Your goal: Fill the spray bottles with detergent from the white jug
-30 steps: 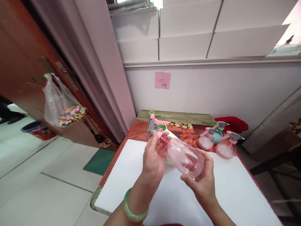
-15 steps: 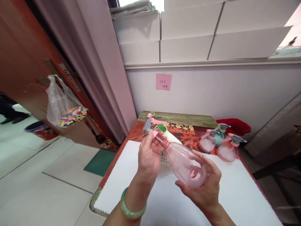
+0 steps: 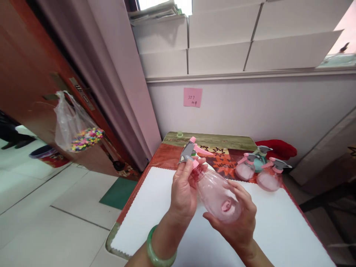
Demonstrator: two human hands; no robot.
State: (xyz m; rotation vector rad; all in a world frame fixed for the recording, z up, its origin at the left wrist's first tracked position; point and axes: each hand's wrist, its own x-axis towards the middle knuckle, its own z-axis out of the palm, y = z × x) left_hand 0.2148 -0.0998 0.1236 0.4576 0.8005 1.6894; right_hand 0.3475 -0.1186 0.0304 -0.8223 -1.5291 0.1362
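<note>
Gripping a pink bottle (image 3: pixel 213 193), left fingers (image 3: pixel 185 171) hold its neck, right fingers (image 3: pixel 243 195) its base.

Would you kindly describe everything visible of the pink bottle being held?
The pink bottle is rounded, translucent and plastic-looking, topped by a pink and grey spray head; whether it is tightened is unclear. It tilts over the white mat, top toward the left. The left hand grips near the spray head; the right hand holds the lower end.
</note>
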